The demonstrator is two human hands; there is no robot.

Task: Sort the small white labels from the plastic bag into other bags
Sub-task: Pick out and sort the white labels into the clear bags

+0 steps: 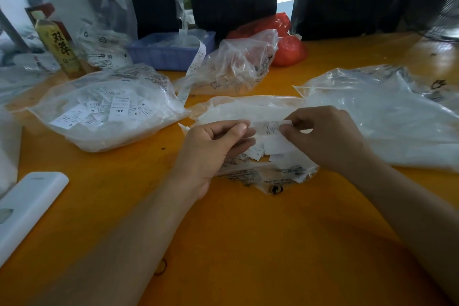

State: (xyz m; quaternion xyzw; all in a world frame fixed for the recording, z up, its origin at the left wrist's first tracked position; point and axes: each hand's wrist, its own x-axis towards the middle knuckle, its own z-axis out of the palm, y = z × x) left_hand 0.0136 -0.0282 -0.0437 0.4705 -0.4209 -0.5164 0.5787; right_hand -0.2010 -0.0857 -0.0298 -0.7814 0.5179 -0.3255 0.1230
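Observation:
A clear plastic bag [263, 171] with several small white labels lies in the middle of the orange table [248, 231]. Above it my left hand [211, 149] and my right hand [325, 136] pinch the two ends of one small white label [269, 126]. At the left lies a fuller clear bag [106, 107] of size labels marked S, XL and XXL. A large clear bag [387, 112] lies at the right. Another crumpled clear bag [238, 62] sits behind the middle.
A white flat device [27, 204] lies at the front left edge. At the back stand a yellow drink bottle [59, 47], a blue plastic basket [171, 52] with a label strip [196, 62] hanging out, and a red bag [285, 45]. A rubber band [160, 267] lies near my left forearm.

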